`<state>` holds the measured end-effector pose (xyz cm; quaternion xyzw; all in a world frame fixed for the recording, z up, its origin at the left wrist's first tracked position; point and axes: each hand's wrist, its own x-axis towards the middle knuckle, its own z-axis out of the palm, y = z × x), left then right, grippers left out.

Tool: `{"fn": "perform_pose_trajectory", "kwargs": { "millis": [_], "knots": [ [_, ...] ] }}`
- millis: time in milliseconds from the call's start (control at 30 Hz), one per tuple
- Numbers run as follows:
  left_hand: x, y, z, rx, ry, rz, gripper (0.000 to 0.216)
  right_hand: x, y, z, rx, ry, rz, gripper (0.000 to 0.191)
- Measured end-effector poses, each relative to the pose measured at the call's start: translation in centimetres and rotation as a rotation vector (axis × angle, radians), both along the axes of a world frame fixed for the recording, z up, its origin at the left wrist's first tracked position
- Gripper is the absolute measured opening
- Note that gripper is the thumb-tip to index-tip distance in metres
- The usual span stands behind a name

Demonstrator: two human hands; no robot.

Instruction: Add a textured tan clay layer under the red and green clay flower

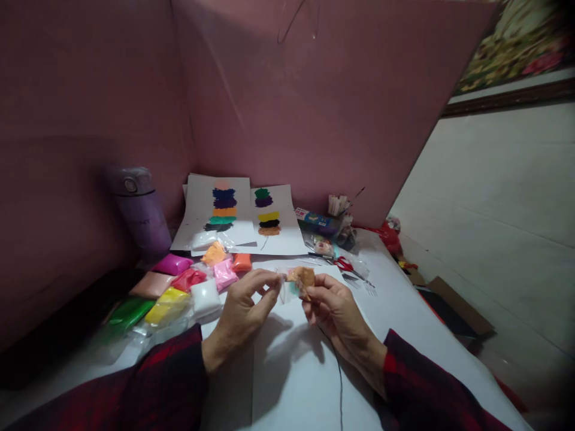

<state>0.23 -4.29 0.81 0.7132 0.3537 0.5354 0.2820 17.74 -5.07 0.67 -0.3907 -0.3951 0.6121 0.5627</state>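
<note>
My left hand and my right hand are raised together over a white sheet on the table. Both pinch a small clear plastic packet with a brownish-orange lump of clay at its top. The left fingers grip the packet's left edge. The right fingers hold the clay end. Both sleeves are dark red plaid.
Several coloured clay packets lie at the left: yellow, green, white, pink, magenta. Two papers with colour smears lean at the back. A purple flask stands left. Red scissors lie right.
</note>
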Motion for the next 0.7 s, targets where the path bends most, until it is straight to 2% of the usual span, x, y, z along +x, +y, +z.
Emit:
{"fn": "perform_pose_trajectory", "kwargs": {
  "millis": [133,200,367,533,700],
  "knots": [
    [0.1,0.12,0.06,-0.221,-0.114,-0.041,0.02,-0.13,-0.34,0.15,0.033,-0.085,0.045,0.023],
    [0.1,0.16,0.22,-0.278,-0.146,-0.089,0.021,-0.11,-0.41,0.0,0.058,-0.108,0.068,0.026],
    [0.06,0.09,0.36,-0.263,-0.068,-0.203,0.02,0.02,-0.3,-0.62,0.152,-0.175,0.115,0.025],
    [0.22,-0.12,0.41,-0.294,-0.115,-0.193,0.021,0.2,-0.19,-0.7,0.219,-0.233,0.155,0.024],
    [0.22,-0.07,0.39,-0.307,-0.069,-0.183,0.022,0.24,-0.35,-0.83,0.246,-0.247,0.217,0.022]
  ]
}}
